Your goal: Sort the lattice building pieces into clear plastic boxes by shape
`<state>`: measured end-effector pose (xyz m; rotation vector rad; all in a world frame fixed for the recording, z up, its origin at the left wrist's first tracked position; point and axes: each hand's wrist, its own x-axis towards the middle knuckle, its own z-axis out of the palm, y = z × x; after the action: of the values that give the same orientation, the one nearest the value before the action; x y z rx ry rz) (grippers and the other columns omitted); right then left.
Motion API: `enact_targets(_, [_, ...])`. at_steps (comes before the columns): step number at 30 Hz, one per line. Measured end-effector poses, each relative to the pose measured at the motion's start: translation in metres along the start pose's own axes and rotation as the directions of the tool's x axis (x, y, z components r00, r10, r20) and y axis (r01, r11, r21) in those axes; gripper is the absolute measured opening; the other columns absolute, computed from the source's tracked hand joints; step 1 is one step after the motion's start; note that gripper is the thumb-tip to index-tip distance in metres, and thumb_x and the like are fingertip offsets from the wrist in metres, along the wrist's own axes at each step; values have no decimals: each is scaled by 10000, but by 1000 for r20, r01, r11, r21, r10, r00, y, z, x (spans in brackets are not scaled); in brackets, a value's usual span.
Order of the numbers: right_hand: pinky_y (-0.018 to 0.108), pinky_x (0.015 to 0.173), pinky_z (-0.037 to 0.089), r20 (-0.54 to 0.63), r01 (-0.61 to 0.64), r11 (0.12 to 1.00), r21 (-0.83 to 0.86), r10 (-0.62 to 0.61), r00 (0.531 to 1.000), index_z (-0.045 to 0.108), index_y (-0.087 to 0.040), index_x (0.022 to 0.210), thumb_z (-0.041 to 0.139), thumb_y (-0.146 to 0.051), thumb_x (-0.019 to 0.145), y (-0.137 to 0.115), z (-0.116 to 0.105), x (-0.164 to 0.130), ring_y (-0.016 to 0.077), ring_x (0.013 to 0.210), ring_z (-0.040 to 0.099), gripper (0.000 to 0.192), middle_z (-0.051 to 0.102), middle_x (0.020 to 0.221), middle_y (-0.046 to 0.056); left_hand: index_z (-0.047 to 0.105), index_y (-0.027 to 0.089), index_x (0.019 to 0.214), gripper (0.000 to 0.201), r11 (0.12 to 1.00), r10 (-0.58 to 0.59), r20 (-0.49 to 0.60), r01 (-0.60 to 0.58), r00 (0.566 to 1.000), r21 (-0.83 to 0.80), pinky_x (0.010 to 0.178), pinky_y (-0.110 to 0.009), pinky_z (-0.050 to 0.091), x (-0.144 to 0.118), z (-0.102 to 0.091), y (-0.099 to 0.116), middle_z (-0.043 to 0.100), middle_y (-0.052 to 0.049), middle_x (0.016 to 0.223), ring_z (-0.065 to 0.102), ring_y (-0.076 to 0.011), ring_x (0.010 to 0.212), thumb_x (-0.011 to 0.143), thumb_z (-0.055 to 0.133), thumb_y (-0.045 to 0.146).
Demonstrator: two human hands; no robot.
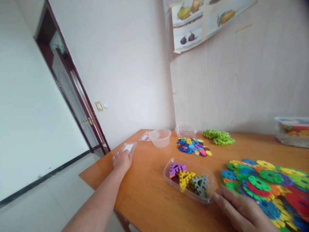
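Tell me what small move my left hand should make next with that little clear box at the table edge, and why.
Probably close the left hand around the small clear box and draw it in toward the clear tray of triangle pieces. The hand only rests at the box near the table edge, far from the right hand, whose fingers touch the tray.

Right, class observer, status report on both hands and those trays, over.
Left hand flat on small clear lid at table edge. Right hand touching clear tray of triangular pieces. Snowflake discs piled beside it.

Pale walls (125,64), dark door (72,93), fruit poster (193,22), orange table (149,193)
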<state>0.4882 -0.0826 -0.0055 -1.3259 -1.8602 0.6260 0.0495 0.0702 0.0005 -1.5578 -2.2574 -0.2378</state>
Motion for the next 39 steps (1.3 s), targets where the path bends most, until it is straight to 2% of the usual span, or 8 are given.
enact_targets(4, [203, 620, 521, 103, 0, 994, 112, -12, 995, 663, -242, 753, 490, -518, 908, -14, -9, 1, 174, 702, 655, 360, 717, 745, 15, 652, 248, 872, 252, 997, 62, 0, -62, 998, -36, 865, -473, 400, -21, -11, 7, 667, -105, 1077, 556, -320, 1052, 856, 456, 405])
enact_targets(6, [212, 645, 518, 117, 2, 990, 140, -19, 993, 655, -232, 763, 451, -519, 932, -18, -12, 0, 178, 725, 652, 390, 713, 762, 24, 659, 257, 940, 308, 997, 32, 9, -32, 999, -76, 882, -484, 402, -28, -15, 9, 650, -112, 1122, 545, -331, 1085, 847, 462, 475])
enact_targets(10, [229, 706, 499, 117, 13, 990, 142, -30, 993, 645, -225, 819, 424, -515, 952, -13, -6, 0, 181, 767, 631, 388, 701, 821, 34, 538, 252, 1304, 745, 968, -135, 95, 151, 986, -198, 927, -521, 410, -30, -21, 13, 541, -174, 1334, 491, -395, 1218, 741, 485, 738])
enact_targets(13, [230, 670, 468, 125, 7, 993, 119, -22, 992, 614, -215, 806, 404, -507, 967, -6, -1, 1, 156, 703, 573, 394, 663, 789, 17, 457, 250, 1394, 921, 938, -179, 190, 226, 965, -262, 952, -526, 408, -25, -20, 14, 512, -197, 1380, 488, -408, 1245, 668, 509, 814])
enact_targets(20, [244, 650, 424, 141, -18, 996, 88, 5, 990, 549, -206, 778, 357, -495, 988, -2, 3, 2, 149, 707, 543, 406, 610, 762, 6, 536, 278, 1322, 828, 928, -247, 205, 292, 947, -232, 908, -537, 433, -14, -11, 9, 580, -179, 1327, 535, -427, 1196, 668, 545, 785])
enact_targets(29, [256, 640, 419, 132, 31, 996, 81, -42, 990, 556, -204, 780, 362, -492, 981, -4, 1, 3, 150, 688, 539, 401, 605, 750, 4, 641, 230, 1146, 635, 825, -221, 190, 287, 957, -486, 727, -356, 482, -16, -12, -5, 716, -107, 1075, 667, -304, 958, 762, 513, 718])
enact_targets(34, [259, 636, 419, 130, 39, 996, 84, -50, 990, 562, -203, 774, 394, -462, 969, -3, 2, 3, 151, 690, 543, 365, 614, 747, 5, 699, 229, 995, 539, 806, -158, 158, 220, 975, -550, 732, -316, 463, -20, -21, -7, 734, -83, 1015, 667, -278, 969, 858, 402, 657])
enact_targets(39, [252, 601, 403, 122, 59, 995, 78, -68, 990, 548, -204, 741, 416, -435, 959, -1, 3, 3, 145, 667, 524, 343, 605, 726, 1, 712, 251, 1002, 497, 832, -79, 95, 118, 992, -542, 791, -301, 454, -23, -22, -9, 734, -71, 1036, 655, -260, 1014, 905, 353, 580])
